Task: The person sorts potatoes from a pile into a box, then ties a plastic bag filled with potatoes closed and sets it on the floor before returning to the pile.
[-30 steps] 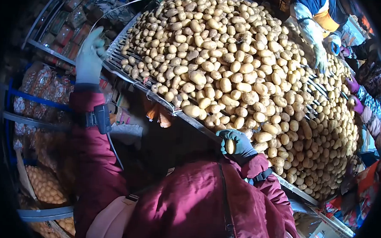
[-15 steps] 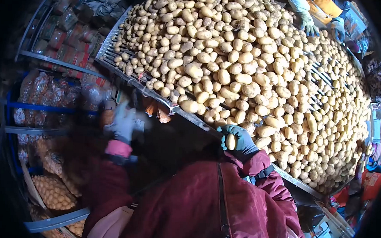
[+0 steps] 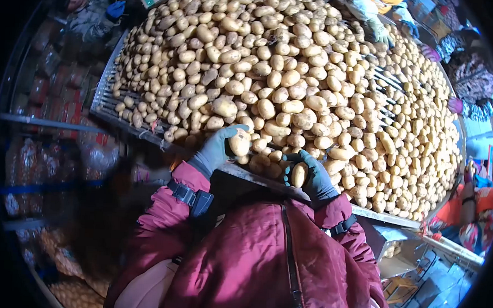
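A large heap of potatoes (image 3: 283,78) covers a slatted metal table (image 3: 103,90) in front of me. My left hand (image 3: 219,147), in a grey-green glove, is closed around a pale potato (image 3: 239,143) at the table's near edge. To its right, my gloved right hand (image 3: 312,176) curls around a smaller oval potato (image 3: 299,174), which shows between the thumb and fingers. Both hands are just over the metal rim (image 3: 270,182), close to the nearest potatoes of the heap.
Across the heap a co-worker's gloved hand (image 3: 379,32) reaches onto the potatoes. Another person's patterned sleeve (image 3: 476,110) is at the far right. Racks with bagged goods (image 3: 53,159) stand at left, and a wooden stool (image 3: 400,290) at lower right.
My left hand has come from the dark space at left, where it was blurred, to the table edge and now holds a potato. The right hand keeps its potato. The view has shifted.
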A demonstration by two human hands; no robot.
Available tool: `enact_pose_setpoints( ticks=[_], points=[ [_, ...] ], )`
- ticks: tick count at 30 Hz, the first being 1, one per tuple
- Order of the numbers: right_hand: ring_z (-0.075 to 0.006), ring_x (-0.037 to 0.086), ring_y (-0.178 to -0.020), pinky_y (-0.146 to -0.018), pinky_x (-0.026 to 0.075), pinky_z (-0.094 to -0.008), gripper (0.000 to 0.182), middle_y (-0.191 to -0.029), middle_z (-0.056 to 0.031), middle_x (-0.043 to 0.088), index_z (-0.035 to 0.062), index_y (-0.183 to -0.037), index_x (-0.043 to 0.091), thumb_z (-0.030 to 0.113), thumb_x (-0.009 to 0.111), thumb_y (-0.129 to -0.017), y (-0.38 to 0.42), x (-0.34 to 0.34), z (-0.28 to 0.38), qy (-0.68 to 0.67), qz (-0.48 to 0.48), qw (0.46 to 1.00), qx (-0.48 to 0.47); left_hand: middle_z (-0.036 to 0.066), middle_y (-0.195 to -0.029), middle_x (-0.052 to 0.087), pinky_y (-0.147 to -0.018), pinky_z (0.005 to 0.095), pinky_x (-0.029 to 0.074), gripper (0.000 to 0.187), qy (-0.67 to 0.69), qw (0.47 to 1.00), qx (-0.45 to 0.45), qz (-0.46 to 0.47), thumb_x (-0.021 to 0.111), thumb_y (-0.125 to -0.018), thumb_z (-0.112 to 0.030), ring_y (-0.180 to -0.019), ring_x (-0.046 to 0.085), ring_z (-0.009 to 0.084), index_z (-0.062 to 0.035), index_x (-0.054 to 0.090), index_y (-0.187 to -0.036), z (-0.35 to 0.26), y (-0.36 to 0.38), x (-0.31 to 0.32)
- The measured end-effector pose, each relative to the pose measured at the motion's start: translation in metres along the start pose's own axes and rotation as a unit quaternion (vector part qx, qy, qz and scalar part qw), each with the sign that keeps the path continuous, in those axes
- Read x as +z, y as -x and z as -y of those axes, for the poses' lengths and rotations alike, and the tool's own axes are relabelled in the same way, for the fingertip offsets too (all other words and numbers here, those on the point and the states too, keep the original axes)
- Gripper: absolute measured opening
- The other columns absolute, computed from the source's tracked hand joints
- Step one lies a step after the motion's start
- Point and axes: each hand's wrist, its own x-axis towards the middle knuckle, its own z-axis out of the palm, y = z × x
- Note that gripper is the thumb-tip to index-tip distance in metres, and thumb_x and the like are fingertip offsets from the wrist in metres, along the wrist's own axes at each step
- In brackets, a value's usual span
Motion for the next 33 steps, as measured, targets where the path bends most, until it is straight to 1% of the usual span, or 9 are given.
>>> enact_pose_setpoints(
  ticks=[5, 11, 12, 19, 21, 25, 27, 29, 33],
  points=[
    [-0.0224, 0.069, -0.085, -0.076, 0.059, -0.0341, 0.052, -0.096, -0.0124, 0.070, -0.0042, -0.119, 0.064, 0.043, 0.049, -0.104, -0.001, 0.009, -0.004, -0.122, -0.049, 0.991, -0.017, 0.022, -0.111, 0.069, -0.073, 0.0441, 0.062, 0.053, 0.133, 0.967, -0.103, 0.192, 0.052, -0.100, -0.037, -0.093, 0.072, 0.0333, -0.0039, 0.052, -0.140, -0.019, -0.013, 0.039],
    [-0.0250, 0.067, -0.103, -0.083, 0.058, -0.0409, 0.058, -0.116, -0.0109, 0.067, 0.0086, -0.131, 0.058, 0.056, 0.042, -0.103, 0.017, 0.002, -0.002, -0.281, -0.017, 0.958, -0.054, 0.008, -0.082, 0.064, -0.055, 0.0237, 0.051, 0.056, -0.065, 0.974, -0.071, 0.205, 0.052, -0.101, -0.042, -0.063, 0.060, 0.0128, 0.0081, 0.058, -0.125, -0.018, -0.030, 0.091],
    [-0.0321, 0.064, -0.112, -0.098, 0.052, -0.0467, 0.064, -0.126, -0.0146, 0.063, 0.0038, -0.138, 0.052, 0.056, 0.039, -0.104, 0.024, -0.006, -0.006, -0.283, 0.002, 0.958, -0.047, 0.007, -0.082, 0.064, -0.055, 0.0234, 0.050, 0.056, -0.068, 0.966, -0.089, 0.232, 0.051, -0.101, -0.042, -0.063, 0.060, 0.0123, 0.0083, 0.059, -0.123, -0.017, -0.038, 0.092],
    [-0.0276, 0.062, -0.116, -0.099, 0.052, -0.0465, 0.061, -0.131, -0.0140, 0.061, 0.0031, -0.142, 0.049, 0.050, 0.043, -0.104, 0.056, 0.000, -0.012, -0.279, -0.124, 0.938, -0.165, 0.011, -0.103, 0.068, -0.066, 0.0276, 0.058, 0.039, -0.213, 0.942, -0.107, 0.237, 0.049, -0.103, -0.034, -0.079, 0.067, 0.0164, -0.0020, 0.062, -0.121, -0.001, -0.047, 0.158],
    [-0.0266, 0.062, -0.115, -0.098, 0.053, -0.0453, 0.059, -0.133, -0.0131, 0.059, 0.0027, -0.142, 0.049, 0.048, 0.043, -0.105, 0.064, -0.009, -0.018, -0.296, -0.096, 0.933, -0.180, 0.010, -0.108, 0.067, -0.072, 0.0268, 0.057, 0.043, -0.234, 0.917, -0.002, 0.323, 0.050, -0.103, -0.033, -0.084, 0.067, 0.0161, -0.0007, 0.058, -0.129, 0.032, -0.077, 0.159],
    [-0.0195, 0.065, -0.096, -0.080, 0.055, -0.0324, 0.044, -0.112, -0.0096, 0.067, 0.0059, -0.137, 0.055, 0.034, 0.051, -0.104, 0.092, -0.026, -0.026, -0.295, -0.181, 0.923, -0.170, 0.008, -0.118, 0.063, -0.095, 0.0285, 0.048, 0.041, -0.317, 0.876, 0.013, 0.364, 0.053, -0.101, -0.028, -0.109, 0.059, 0.0150, -0.0022, 0.058, -0.133, 0.035, -0.055, 0.197],
    [-0.0162, 0.063, -0.082, -0.069, 0.052, -0.0282, 0.038, -0.101, -0.0069, 0.066, 0.0047, -0.129, 0.061, 0.029, 0.054, -0.102, 0.111, -0.043, -0.038, -0.239, -0.225, 0.926, -0.185, 0.004, -0.100, 0.065, -0.065, 0.0224, 0.052, 0.036, -0.191, 0.913, -0.130, 0.336, 0.057, -0.100, -0.021, -0.076, 0.060, 0.0087, -0.0027, 0.059, -0.130, 0.039, -0.040, 0.219],
    [-0.0164, 0.061, -0.070, -0.055, 0.048, -0.0281, 0.029, -0.090, -0.0071, 0.065, 0.0058, -0.114, 0.070, 0.026, 0.065, -0.094, 0.137, -0.071, -0.053, -0.219, -0.270, 0.916, -0.201, 0.004, -0.092, 0.065, -0.055, 0.0213, 0.048, 0.032, -0.253, 0.901, -0.109, 0.335, 0.059, -0.098, -0.015, -0.066, 0.059, 0.0079, -0.0032, 0.062, -0.128, 0.044, -0.040, 0.235],
    [-0.0154, 0.064, -0.076, -0.063, 0.054, -0.0271, 0.027, -0.089, -0.0036, 0.066, 0.0067, -0.105, 0.071, 0.001, 0.069, -0.079, 0.196, -0.113, -0.062, 0.014, -0.465, 0.862, -0.201, 0.006, -0.089, 0.066, -0.057, 0.0215, 0.049, 0.033, -0.329, 0.879, -0.101, 0.331, 0.049, -0.102, -0.022, -0.067, 0.060, 0.0100, -0.0028, 0.063, -0.125, 0.055, -0.045, 0.260]
  ],
)
